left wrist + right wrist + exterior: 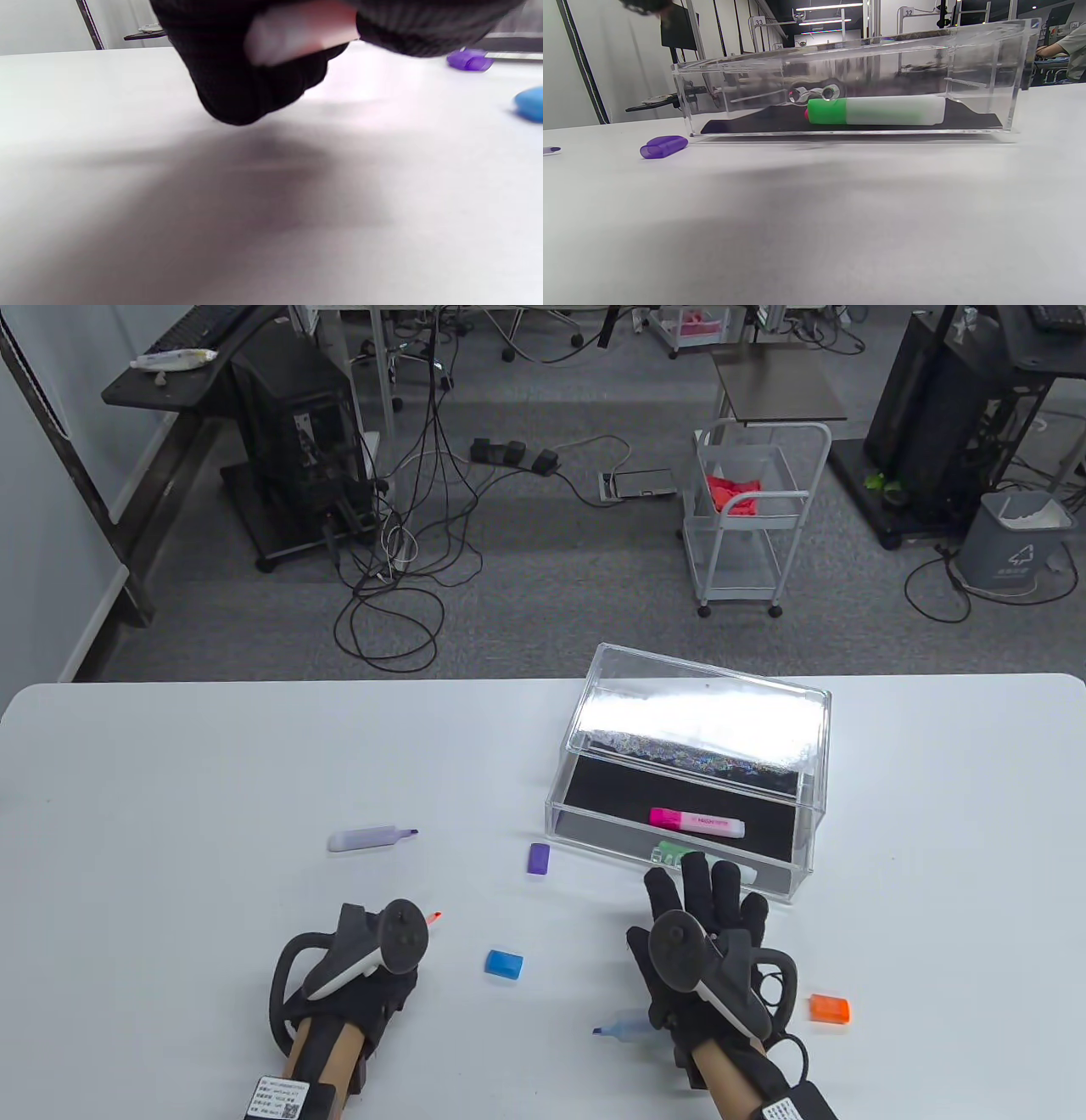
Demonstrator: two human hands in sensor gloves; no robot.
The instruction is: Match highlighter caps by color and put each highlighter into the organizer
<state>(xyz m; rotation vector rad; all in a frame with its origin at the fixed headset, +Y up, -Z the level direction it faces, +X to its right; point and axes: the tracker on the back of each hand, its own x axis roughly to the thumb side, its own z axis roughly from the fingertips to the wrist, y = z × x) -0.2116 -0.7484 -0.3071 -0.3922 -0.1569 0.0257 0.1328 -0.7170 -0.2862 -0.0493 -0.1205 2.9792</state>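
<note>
My left grip (352, 963) is clamped on the orange highlighter (434, 917), light, stiff, slick plastic, best pinched mid-barrel. My right grip (708, 937) hovers, fingers spread, by the organizer (810, 814). The orange cap (829, 1009) lies on the counter at the right grip's four o'clock.

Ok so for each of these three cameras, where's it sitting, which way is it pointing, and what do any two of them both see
Table view: high above the person, looking down and forward over the white table; left hand and right hand show.
Left wrist view: low over the table, facing the purple cap and blue cap; blurred gloved fingers grip an orange highlighter.
Right wrist view: near table level, facing the clear organizer and its green highlighter; almost no hand shows.
Shared: all three see the purple cap.
</note>
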